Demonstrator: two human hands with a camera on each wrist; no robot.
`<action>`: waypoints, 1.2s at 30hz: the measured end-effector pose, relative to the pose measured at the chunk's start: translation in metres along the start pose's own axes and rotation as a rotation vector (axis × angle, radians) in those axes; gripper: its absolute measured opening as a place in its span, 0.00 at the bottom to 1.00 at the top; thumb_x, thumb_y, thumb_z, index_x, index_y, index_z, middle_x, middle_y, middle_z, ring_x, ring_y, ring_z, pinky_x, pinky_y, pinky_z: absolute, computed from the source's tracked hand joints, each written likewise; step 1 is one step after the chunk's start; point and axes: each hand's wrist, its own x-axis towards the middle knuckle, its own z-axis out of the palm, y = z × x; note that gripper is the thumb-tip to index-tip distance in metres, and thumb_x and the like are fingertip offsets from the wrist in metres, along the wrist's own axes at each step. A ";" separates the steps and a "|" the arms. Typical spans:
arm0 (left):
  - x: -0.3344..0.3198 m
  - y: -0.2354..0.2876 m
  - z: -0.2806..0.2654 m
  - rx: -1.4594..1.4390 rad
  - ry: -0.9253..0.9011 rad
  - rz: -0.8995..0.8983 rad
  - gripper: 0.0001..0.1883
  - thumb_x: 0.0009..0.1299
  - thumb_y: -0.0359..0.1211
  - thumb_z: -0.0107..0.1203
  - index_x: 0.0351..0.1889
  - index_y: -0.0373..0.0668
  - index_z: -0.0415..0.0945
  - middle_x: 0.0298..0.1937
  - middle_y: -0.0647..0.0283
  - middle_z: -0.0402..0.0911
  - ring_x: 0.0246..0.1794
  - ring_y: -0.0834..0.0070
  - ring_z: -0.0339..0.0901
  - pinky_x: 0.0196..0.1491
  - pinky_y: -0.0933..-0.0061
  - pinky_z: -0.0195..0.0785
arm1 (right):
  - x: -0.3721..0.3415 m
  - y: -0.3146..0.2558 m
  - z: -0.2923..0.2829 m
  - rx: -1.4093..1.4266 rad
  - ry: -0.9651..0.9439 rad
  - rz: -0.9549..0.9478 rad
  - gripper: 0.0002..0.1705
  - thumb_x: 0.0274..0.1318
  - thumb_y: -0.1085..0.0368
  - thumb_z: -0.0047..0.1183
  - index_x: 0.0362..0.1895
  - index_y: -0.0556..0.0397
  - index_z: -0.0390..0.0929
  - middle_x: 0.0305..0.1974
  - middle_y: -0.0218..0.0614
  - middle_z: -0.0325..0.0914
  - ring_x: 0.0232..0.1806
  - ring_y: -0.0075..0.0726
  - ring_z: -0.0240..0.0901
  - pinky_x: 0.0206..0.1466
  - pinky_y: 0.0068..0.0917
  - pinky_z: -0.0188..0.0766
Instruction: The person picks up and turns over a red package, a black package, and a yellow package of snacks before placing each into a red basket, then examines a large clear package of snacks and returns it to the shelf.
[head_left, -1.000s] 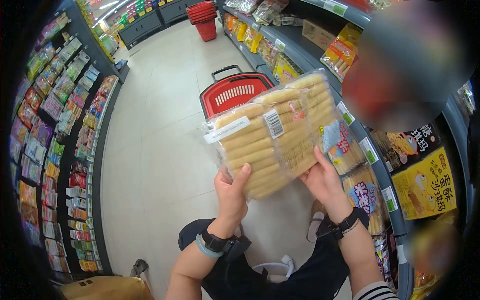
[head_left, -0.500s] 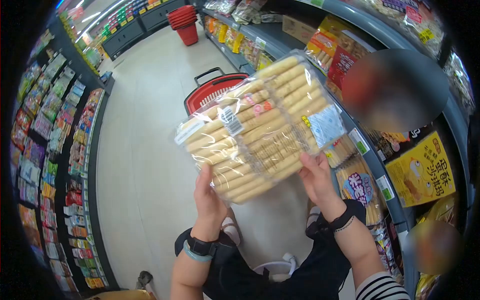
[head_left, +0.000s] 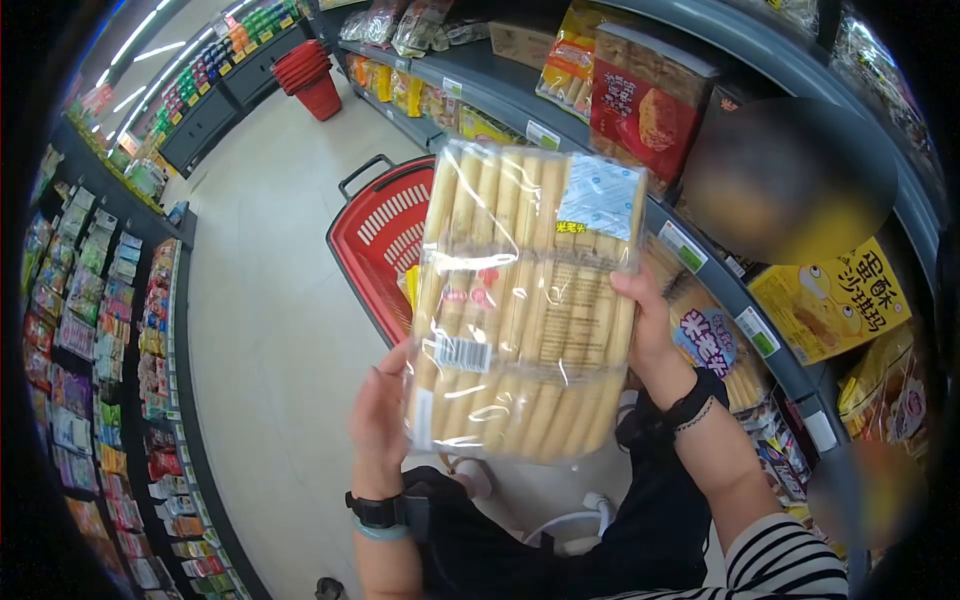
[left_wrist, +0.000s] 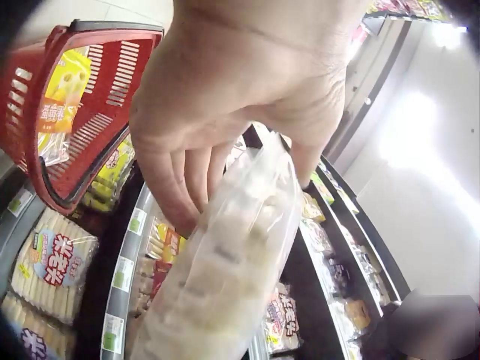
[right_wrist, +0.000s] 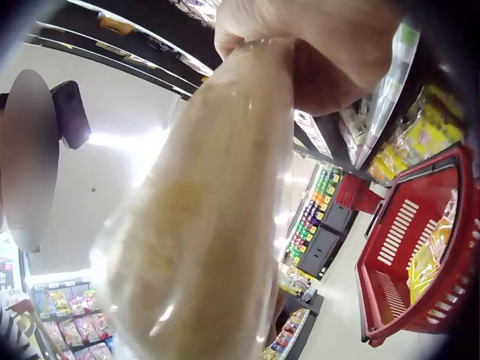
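A large clear pack of rice rolls (head_left: pixel 520 310) stands nearly upright in front of me, its barcode and printed text facing me. My right hand (head_left: pixel 650 320) grips its right edge, thumb on the front and fingers hidden behind. Along the lower left edge is my left hand (head_left: pixel 378 415); in the left wrist view the left hand (left_wrist: pixel 247 97) has fingers on one side of the pack and thumb on the other. A pale blue label (head_left: pixel 600 195) is at the pack's top right corner.
A red shopping basket (head_left: pixel 375 240) with a yellow packet (left_wrist: pixel 69 82) inside stands beyond the pack. Shelves on the right hold similar rice roll packs (head_left: pixel 715 340), a yellow box (head_left: pixel 830 300) and a red box (head_left: pixel 645 100). Stacked red baskets (head_left: pixel 305 80) stand down the aisle.
The pack has turned from a slant to nearly upright, its blue label now at the top right. The view has shifted right, showing more of the red basket's inside.
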 end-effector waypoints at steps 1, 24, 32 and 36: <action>0.001 -0.004 -0.001 0.149 -0.045 -0.015 0.37 0.67 0.49 0.50 0.64 0.28 0.57 0.61 0.52 0.69 0.60 0.67 0.68 0.63 0.67 0.58 | -0.001 0.000 -0.004 -0.002 0.002 0.000 0.32 0.50 0.64 0.50 0.61 0.60 0.60 0.53 0.41 0.71 0.53 0.33 0.70 0.57 0.29 0.66; -0.003 -0.019 0.012 0.451 0.032 0.179 0.32 0.57 0.33 0.60 0.59 0.27 0.66 0.51 0.59 0.76 0.51 0.75 0.73 0.56 0.75 0.62 | -0.003 0.006 -0.003 -0.035 0.013 0.050 0.34 0.51 0.62 0.47 0.63 0.60 0.58 0.55 0.43 0.69 0.55 0.38 0.67 0.59 0.33 0.63; -0.005 -0.021 0.009 0.450 0.024 0.165 0.32 0.57 0.34 0.61 0.58 0.27 0.67 0.51 0.59 0.76 0.51 0.75 0.73 0.57 0.74 0.61 | -0.004 0.006 -0.003 -0.076 0.044 0.052 0.37 0.49 0.60 0.48 0.64 0.58 0.56 0.57 0.42 0.67 0.58 0.40 0.66 0.63 0.34 0.60; -0.004 -0.023 0.010 0.433 0.029 0.159 0.32 0.56 0.34 0.61 0.58 0.28 0.67 0.51 0.60 0.76 0.52 0.75 0.73 0.57 0.74 0.61 | -0.005 0.006 -0.005 -0.064 0.058 0.064 0.38 0.48 0.60 0.48 0.64 0.58 0.56 0.57 0.42 0.67 0.58 0.41 0.66 0.63 0.34 0.60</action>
